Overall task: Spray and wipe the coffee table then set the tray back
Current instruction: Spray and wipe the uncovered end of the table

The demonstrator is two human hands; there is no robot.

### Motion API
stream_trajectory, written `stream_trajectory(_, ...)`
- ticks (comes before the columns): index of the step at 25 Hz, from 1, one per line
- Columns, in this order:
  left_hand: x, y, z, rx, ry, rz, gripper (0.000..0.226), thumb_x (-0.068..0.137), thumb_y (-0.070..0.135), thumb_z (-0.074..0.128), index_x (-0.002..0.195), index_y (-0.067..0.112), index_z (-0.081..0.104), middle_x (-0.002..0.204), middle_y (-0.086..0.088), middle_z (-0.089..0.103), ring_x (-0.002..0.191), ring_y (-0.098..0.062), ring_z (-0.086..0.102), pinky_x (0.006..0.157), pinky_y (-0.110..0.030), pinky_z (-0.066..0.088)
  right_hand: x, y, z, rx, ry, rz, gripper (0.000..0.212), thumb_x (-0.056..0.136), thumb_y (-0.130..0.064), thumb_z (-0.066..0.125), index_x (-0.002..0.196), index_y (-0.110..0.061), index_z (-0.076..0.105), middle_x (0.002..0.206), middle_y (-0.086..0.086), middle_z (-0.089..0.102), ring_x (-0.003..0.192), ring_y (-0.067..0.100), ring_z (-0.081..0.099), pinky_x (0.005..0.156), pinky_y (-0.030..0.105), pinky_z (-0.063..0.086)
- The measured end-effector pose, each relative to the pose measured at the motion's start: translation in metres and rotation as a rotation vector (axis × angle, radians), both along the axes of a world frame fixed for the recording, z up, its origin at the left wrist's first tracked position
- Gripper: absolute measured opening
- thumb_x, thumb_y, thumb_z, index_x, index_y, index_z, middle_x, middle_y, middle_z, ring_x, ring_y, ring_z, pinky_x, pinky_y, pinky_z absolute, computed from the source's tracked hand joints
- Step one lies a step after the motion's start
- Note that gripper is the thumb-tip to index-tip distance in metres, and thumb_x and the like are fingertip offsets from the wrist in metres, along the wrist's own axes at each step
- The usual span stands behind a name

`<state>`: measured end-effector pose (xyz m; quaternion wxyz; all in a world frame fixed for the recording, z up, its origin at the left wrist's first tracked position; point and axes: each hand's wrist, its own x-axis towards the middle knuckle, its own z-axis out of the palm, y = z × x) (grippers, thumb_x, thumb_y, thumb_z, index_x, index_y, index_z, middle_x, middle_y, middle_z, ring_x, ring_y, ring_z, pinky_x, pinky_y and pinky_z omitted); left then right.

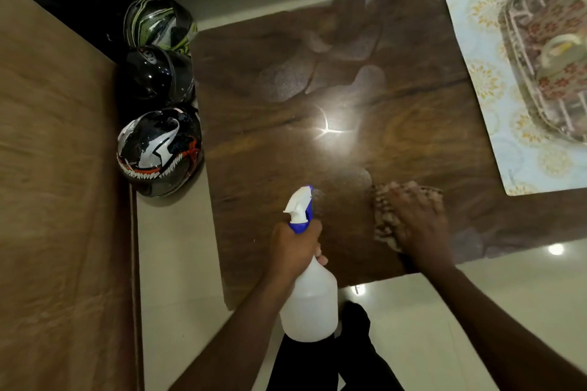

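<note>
A glossy dark wooden coffee table (286,143) fills the middle of the view, with wet sprayed patches on its far half. My left hand (293,246) grips the neck of a white spray bottle (309,298) with a blue and white trigger head, held over the table's near edge, nozzle pointing away from me. My right hand (419,225) presses flat on a brownish cloth (386,209) near the table's front edge; both look motion-blurred. A patterned tray (521,51) holding cups sits at the far right on a pale placemat (486,79).
Three motorcycle helmets (158,149) stand on the floor along the table's left side. A tan-covered sofa or bed (57,184) lies further left. Pale tiled floor (413,320) runs in front of the table, and my dark-clothed legs (349,359) are below.
</note>
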<state>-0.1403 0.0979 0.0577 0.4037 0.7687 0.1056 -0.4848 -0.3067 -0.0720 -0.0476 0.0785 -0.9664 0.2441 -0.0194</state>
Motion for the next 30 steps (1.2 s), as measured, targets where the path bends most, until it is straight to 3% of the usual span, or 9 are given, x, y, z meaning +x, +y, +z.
stream_trajectory(3, 0.018, -0.008, -0.003, -0.007, -0.046, -0.009, 0.015, 0.092, 0.018, 0.060, 0.076, 0.016, 0.058, 0.058, -0.009, 0.059, 0.047, -0.018, 0.060, 0.071, -0.041, 0.058, 0.071, -0.019, -0.001, 0.005, 0.022, -0.392, 0.061, 0.085, -0.028, 0.040, 0.145, -0.023, 0.032, 0.149, 0.004, 0.038, 0.140, 0.029, 0.027, 0.111, 0.050, 0.013)
stream_trajectory(6, 0.046, -0.017, -0.012, -0.028, -0.047, 0.080, 0.010, 0.090, 0.018, 0.061, 0.084, 0.009, 0.062, 0.057, -0.009, 0.059, 0.045, -0.020, 0.059, 0.062, -0.036, 0.054, 0.173, 0.030, -0.013, 0.058, -0.075, -0.254, 0.050, 0.087, -0.024, 0.042, 0.135, -0.013, 0.046, 0.139, 0.012, 0.050, 0.129, 0.034, 0.045, 0.110, 0.047, 0.014)
stream_trajectory(8, 0.067, -0.018, -0.016, -0.019, -0.039, 0.122, 0.014, 0.090, 0.019, 0.062, 0.092, 0.006, 0.064, 0.057, -0.008, 0.060, 0.047, -0.020, 0.059, 0.056, -0.032, 0.055, 0.197, 0.064, -0.014, 0.043, -0.062, 0.009, 0.048, 0.088, -0.027, 0.041, 0.133, -0.014, 0.049, 0.141, 0.008, 0.048, 0.133, 0.031, 0.040, 0.112, 0.049, 0.018)
stream_trajectory(12, 0.090, -0.007, -0.012, 0.000, -0.069, 0.061, 0.018, 0.092, 0.024, 0.063, 0.098, 0.007, 0.066, 0.063, -0.008, 0.063, 0.057, -0.021, 0.063, 0.069, -0.040, 0.057, 0.140, 0.035, -0.001, -0.002, 0.020, 0.365, 0.063, 0.086, -0.039, 0.039, 0.147, -0.028, 0.026, 0.153, -0.004, 0.030, 0.144, 0.021, 0.019, 0.114, 0.051, 0.014)
stream_trajectory(17, 0.080, -0.027, -0.002, -0.118, -0.220, 0.001, 0.010, 0.091, 0.015, 0.063, 0.100, 0.012, 0.065, 0.054, 0.000, 0.060, 0.052, -0.016, 0.062, 0.073, -0.047, 0.059, 0.046, -0.002, 0.002, 0.013, 0.072, -0.293, 0.066, 0.081, -0.040, 0.039, 0.145, -0.034, 0.028, 0.155, 0.000, 0.027, 0.144, 0.023, 0.016, 0.114, 0.054, 0.009)
stream_trajectory(20, 0.054, -0.055, 0.014, -0.186, -0.277, -0.065, 0.013, 0.088, 0.009, 0.063, 0.096, 0.018, 0.066, 0.052, 0.002, 0.062, 0.054, -0.015, 0.065, 0.069, -0.036, 0.058, 0.023, 0.029, 0.003, 0.021, 0.084, -0.096, 0.062, 0.086, -0.042, 0.042, 0.146, -0.033, 0.029, 0.154, 0.003, 0.029, 0.143, 0.027, 0.019, 0.111, 0.059, 0.014)
stream_trajectory(23, 0.033, -0.078, 0.020, -0.152, -0.315, -0.124, 0.021, 0.087, 0.013, 0.065, 0.108, 0.008, 0.065, 0.072, -0.009, 0.069, 0.062, -0.012, 0.069, 0.061, -0.015, 0.051, -0.015, -0.002, 0.004, -0.054, 0.075, 0.123, 0.062, 0.084, -0.040, 0.046, 0.144, -0.033, 0.035, 0.152, 0.002, 0.033, 0.141, 0.028, 0.025, 0.108, 0.062, 0.021)
stream_trajectory(28, 0.004, -0.110, 0.018, -0.089, -0.374, -0.172, 0.017, 0.089, 0.013, 0.064, 0.105, 0.009, 0.063, 0.073, -0.010, 0.068, 0.061, -0.010, 0.065, 0.058, -0.009, 0.047, -0.055, -0.041, 0.005, -0.052, -0.028, -0.452, 0.058, 0.080, -0.030, 0.044, 0.138, -0.030, 0.041, 0.144, 0.007, 0.044, 0.133, 0.031, 0.034, 0.105, 0.051, 0.026)
stream_trajectory(30, -0.020, -0.137, 0.024, -0.051, -0.364, -0.179, 0.012, 0.091, 0.013, 0.062, 0.103, 0.010, 0.061, 0.069, -0.004, 0.066, 0.064, -0.010, 0.063, 0.058, -0.010, 0.044, -0.053, -0.022, -0.008, 0.023, -0.105, -0.428, 0.054, 0.081, -0.031, 0.046, 0.135, -0.030, 0.045, 0.138, 0.006, 0.044, 0.127, 0.033, 0.036, 0.103, 0.049, 0.026)
